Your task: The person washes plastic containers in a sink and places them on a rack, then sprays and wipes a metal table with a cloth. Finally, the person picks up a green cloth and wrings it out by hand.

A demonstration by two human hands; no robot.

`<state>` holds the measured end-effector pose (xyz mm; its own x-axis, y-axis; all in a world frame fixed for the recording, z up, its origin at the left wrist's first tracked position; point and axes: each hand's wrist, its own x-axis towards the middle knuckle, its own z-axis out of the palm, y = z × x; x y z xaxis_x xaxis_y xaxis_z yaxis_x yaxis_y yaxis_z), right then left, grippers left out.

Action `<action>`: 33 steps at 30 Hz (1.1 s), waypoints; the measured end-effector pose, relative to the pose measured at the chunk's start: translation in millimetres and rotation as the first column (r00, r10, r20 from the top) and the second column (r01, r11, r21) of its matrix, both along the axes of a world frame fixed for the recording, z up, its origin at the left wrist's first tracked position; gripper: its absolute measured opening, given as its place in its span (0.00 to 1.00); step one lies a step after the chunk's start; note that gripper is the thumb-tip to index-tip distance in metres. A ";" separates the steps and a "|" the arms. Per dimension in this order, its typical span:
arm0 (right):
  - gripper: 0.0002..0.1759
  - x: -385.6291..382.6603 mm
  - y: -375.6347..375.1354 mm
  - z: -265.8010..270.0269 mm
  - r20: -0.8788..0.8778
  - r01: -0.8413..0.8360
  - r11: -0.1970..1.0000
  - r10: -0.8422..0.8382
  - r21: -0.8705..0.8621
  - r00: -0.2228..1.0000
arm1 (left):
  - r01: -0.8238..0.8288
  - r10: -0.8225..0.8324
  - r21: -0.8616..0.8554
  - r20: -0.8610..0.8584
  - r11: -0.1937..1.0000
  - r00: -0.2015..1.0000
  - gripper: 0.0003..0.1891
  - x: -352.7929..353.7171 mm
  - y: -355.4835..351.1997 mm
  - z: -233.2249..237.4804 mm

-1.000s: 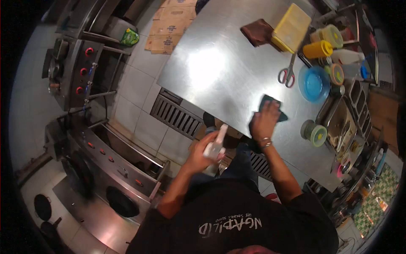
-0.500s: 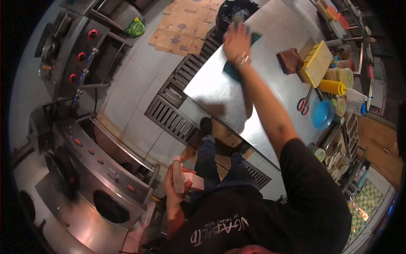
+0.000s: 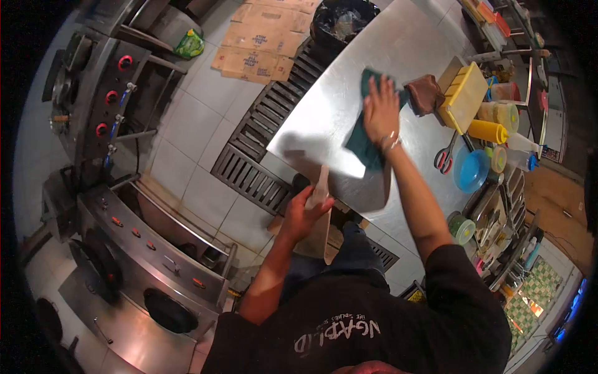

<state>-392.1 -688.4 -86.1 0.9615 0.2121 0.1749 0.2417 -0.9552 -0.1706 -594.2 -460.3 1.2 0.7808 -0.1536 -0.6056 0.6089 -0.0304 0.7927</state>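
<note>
The right hand (image 3: 381,112) lies palm down on the dark green cloth (image 3: 361,146), its fingers stretched out flat over it rather than clenched. Half a second ago this hand and the cloth were at the far left edge of the steel surface (image 3: 392,37), right by the black-lined bin (image 3: 342,25); now both are farther in, and the cloth spreads toward the near side with one corner close to the brown folded item (image 3: 425,95). A second ago they were near the front edge, nearer to the scissors (image 3: 444,159).

The left hand (image 3: 303,215) has risen from low in front of the body to just off the near edge of the surface, its fingers grasping a pale, flat object (image 3: 322,184) that now points upward; exactly what it is I cannot tell. The scissors, brown item, yellow-lidded container (image 3: 466,96) and blue bowl (image 3: 471,171) keep their places along the right side of the surface.

As for writing, the black shirt (image 3: 398,318) carries large white letters, seemingly "NGAPLID", upside down in this view, above a smaller line too fine to read surely. The flattened cardboard (image 3: 265,37) on the floor has dark print, likewise inverted and too small to make out.
</note>
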 end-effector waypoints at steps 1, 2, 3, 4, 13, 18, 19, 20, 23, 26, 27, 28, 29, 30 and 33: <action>0.29 33.5 -10.1 -7.4 0.064 0.018 1.000 -0.017 -0.020 0.998 | 0.002 -0.002 0.001 -0.006 1.000 1.000 0.24 6.0 -4.9 -3.3; 0.29 66.9 -21.5 -14.0 0.129 0.039 0.998 -0.033 -0.042 0.991 | -0.023 0.023 -0.008 0.030 1.000 0.999 0.24 10.5 -10.3 -6.4; 0.29 100.1 -32.0 -20.3 0.150 0.064 0.997 -0.057 -0.044 0.987 | -0.051 0.052 -0.019 0.069 0.999 0.996 0.23 13.3 -14.1 -9.5; 0.29 131.9 -40.7 -25.7 0.172 0.087 0.995 -0.078 -0.044 0.982 | -0.051 0.052 -0.020 0.066 0.999 0.996 0.23 13.8 -15.3 -12.7; 0.32 248.5 -18.5 -22.5 -0.007 0.325 0.901 -0.341 -0.289 0.940 | -0.117 0.118 -0.053 0.011 0.992 0.993 0.27 1.4 3.9 8.1; 0.26 51.7 97.1 -6.4 0.160 -0.157 0.987 0.151 0.028 0.976 | -0.111 0.110 -0.005 0.123 0.994 0.986 0.26 -13.7 20.9 32.3; 0.27 -7.3 114.1 16.4 -0.006 -0.224 0.956 0.227 -0.191 0.974 | -0.047 0.046 0.017 0.050 0.999 0.998 0.28 -20.4 26.0 34.1; 0.29 -57.8 115.8 24.5 -0.081 -0.269 0.939 0.292 0.215 0.953 | -0.035 0.034 0.013 0.057 0.999 0.998 0.28 -23.4 27.9 40.4; 0.30 -161.9 61.4 22.5 -0.328 -0.209 0.931 0.306 0.298 0.894 | -0.087 0.095 -0.084 0.089 0.993 0.992 0.32 -28.2 32.5 55.0; 0.33 -184.0 -24.6 10.5 -0.342 0.096 0.995 -0.094 -0.011 0.935 | -0.111 0.122 -0.117 0.087 0.987 0.989 0.34 -31.9 40.0 62.5; 0.34 -171.4 -39.2 9.0 -0.305 0.174 0.979 -0.198 -0.105 0.931 | -0.102 0.123 -0.155 0.132 0.983 0.984 0.36 -37.5 43.0 54.5; 0.34 -154.0 -38.3 4.0 -0.233 0.236 0.969 -0.247 -0.075 0.941 | -0.092 0.115 -0.161 0.136 0.983 0.984 0.36 -39.2 45.1 55.1; 0.34 -135.6 -30.0 -3.3 -0.173 0.206 0.975 -0.217 -0.080 0.961 | -0.094 0.121 -0.160 0.164 0.983 0.979 0.37 -39.0 44.6 55.2; 0.34 -111.0 -7.9 -3.8 -0.116 0.171 0.982 -0.180 -0.085 0.977 | -0.101 0.130 -0.156 0.190 0.983 0.973 0.37 -38.8 45.2 54.5; 0.33 -23.3 45.5 16.8 -0.090 -0.076 0.997 0.075 -0.007 0.993 | -0.136 0.152 -0.131 0.120 0.982 0.981 0.39 -45.5 51.9 52.0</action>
